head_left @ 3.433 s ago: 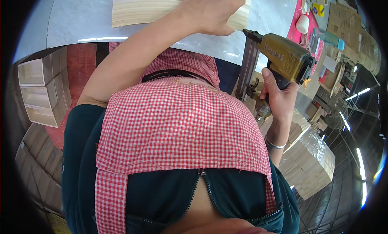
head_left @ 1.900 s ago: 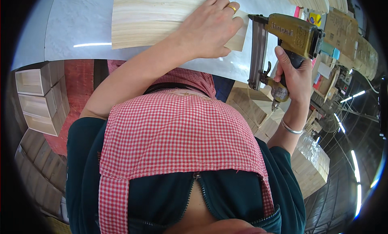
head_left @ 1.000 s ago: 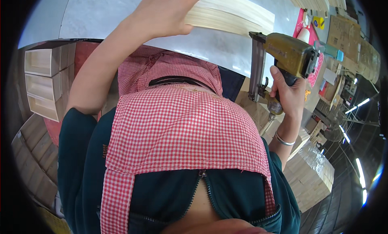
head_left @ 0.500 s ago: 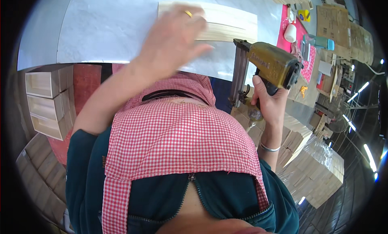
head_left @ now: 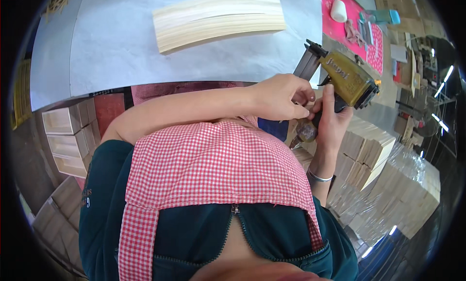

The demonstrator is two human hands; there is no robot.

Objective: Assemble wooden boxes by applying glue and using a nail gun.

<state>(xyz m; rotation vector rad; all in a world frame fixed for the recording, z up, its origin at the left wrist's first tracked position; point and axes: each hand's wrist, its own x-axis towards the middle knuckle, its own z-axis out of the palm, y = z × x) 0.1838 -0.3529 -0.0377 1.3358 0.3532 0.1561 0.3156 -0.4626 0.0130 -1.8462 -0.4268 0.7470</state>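
Note:
A brass-coloured nail gun with a dark magazine is held up at the right, beyond the table's near edge. My right hand is closed round its handle, thumb up. My left hand reaches across my body, its fingers curled in at the lower part of the magazine and covering it; exactly what the fingertips press is hidden. On the pale marbled table lies a stack of light wooden strips, apart from both hands.
At the right, a pink cloth bears a white bottle and a teal bottle. Stacked wooden pieces and a film-wrapped stack stand lower right. Open wooden boxes are piled lower left.
My left hand has left the wooden strips and come right and down to the nail gun's magazine. The nail gun has shifted right and tilted. The view has also moved.

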